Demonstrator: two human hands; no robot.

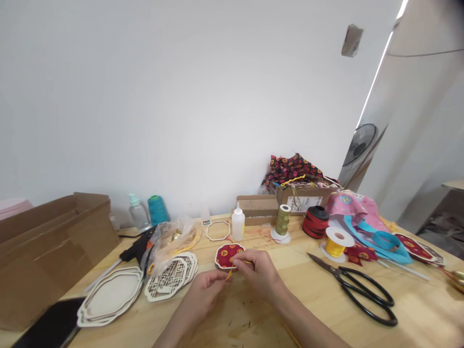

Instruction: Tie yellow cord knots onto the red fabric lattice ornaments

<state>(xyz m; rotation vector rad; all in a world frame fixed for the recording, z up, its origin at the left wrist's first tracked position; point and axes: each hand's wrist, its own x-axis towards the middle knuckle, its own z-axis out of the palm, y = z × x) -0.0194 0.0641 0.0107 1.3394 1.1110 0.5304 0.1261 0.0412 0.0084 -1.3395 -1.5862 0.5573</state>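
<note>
At the middle of the table lies a small scalloped panel [224, 255] with red patterned fabric and a pale rim. Just at its near edge, my left hand [210, 286] pinches a knotted yellow cord [229, 274] between thumb and fingertips. My right hand [259, 268] is closed beside it, its fingertips gripping the same cord over the panel's lower right corner. A strand of yellow cord also shows beneath my right forearm. The fingers hide part of the panel and the knot.
Black-handled scissors [357, 285] lie to the right, near a yellow cord spool [335, 244]. Wooden lattice pieces [165, 285] and scalloped boards [110, 297] sit left. Behind stand a glue bottle [238, 224], a green thread spool [283, 221] and cardboard boxes [257, 209].
</note>
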